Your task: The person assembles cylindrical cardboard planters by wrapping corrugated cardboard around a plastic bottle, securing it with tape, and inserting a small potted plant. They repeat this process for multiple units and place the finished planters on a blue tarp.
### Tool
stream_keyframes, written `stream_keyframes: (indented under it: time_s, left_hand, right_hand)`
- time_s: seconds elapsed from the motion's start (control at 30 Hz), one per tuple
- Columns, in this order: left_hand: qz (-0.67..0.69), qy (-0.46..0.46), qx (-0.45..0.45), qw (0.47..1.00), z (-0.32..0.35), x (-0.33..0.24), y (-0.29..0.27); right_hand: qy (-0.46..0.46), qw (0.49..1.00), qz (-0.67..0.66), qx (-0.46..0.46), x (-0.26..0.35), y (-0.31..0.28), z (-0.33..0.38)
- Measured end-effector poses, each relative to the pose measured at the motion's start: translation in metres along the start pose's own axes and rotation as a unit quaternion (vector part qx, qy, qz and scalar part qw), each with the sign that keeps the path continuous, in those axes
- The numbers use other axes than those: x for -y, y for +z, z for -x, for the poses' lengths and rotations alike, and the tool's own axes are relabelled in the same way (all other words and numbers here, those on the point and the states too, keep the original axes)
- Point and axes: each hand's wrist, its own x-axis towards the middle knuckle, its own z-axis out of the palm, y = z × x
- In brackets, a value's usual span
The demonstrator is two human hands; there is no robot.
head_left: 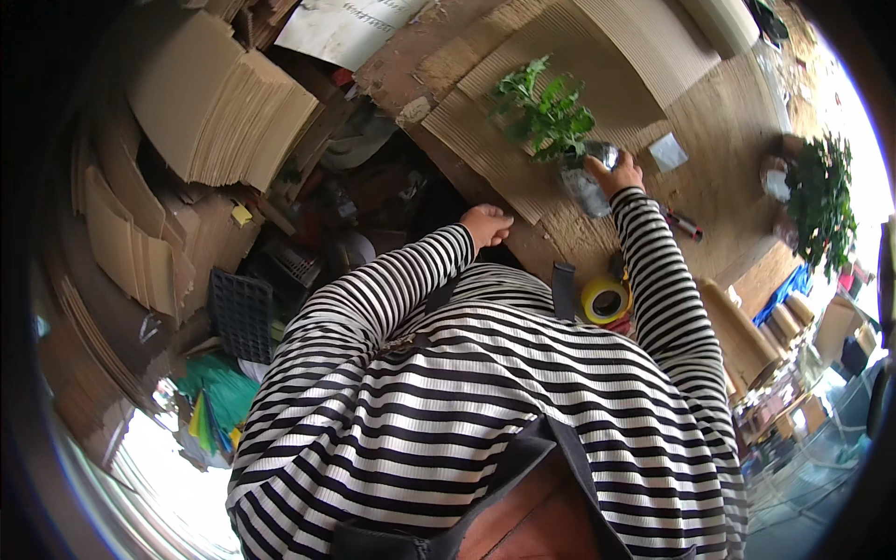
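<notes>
A leafy green plant (553,110) lies over a sheet of corrugated cardboard (495,103), its leaves pointing away from me. Clear, shiny plastic wraps its base (586,191). My right hand (616,175) is closed on this wrapped base from the right side. Near the front left edge of the wooden table (714,131), my left hand (487,227) has its fingers curled together; whether they pinch anything is hidden. A small white square packet (667,152) and a red and black tool (684,224), perhaps a cutter, lie beside my right hand.
Several wrapped plants (821,201) stand at the table's right. A yellow tape roll (605,301) sits close to my body. Cardboard stacks (238,112) and a black plastic tray (241,315) are at left; brown paper rolls (742,341) are at right. A dark, cluttered gap borders the table.
</notes>
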Motion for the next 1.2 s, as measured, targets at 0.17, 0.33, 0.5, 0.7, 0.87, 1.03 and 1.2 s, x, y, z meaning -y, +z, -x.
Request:
stream_keyframes:
  time_s: [0.17, 0.33, 0.5, 0.7, 0.87, 1.03, 1.2]
  left_hand:
    - [0.194, -0.017, 0.02, 0.981, -0.01, -0.034, 0.037]
    - [0.218, -0.004, -0.019, 0.976, -0.006, -0.045, 0.066]
    - [0.178, -0.002, -0.058, 0.982, 0.009, -0.054, 0.078]
    - [0.18, 0.026, -0.049, 0.982, 0.045, -0.049, 0.083]
    - [0.166, 0.042, -0.038, 0.984, 0.049, -0.06, 0.09]
    - [0.19, 0.022, -0.071, 0.979, 0.049, -0.068, 0.094]
    - [0.167, 0.039, -0.015, 0.985, 0.063, -0.085, 0.096]
  right_hand:
    - [0.023, 1.0, 0.01, 0.013, 0.015, -0.011, 0.012]
    - [0.043, 0.999, 0.013, 0.028, 0.02, -0.013, 0.011]
    - [0.019, 0.998, -0.009, 0.052, 0.012, -0.004, 0.004]
    - [0.037, 0.995, -0.031, 0.09, 0.017, 0.001, 0.034]
    - [-0.101, 0.994, -0.006, -0.031, -0.006, 0.019, 0.072]
    - [-0.119, 0.99, 0.061, 0.034, -0.003, 0.001, 0.127]
    - [-0.142, 0.989, 0.012, -0.025, -0.005, 0.025, 0.116]
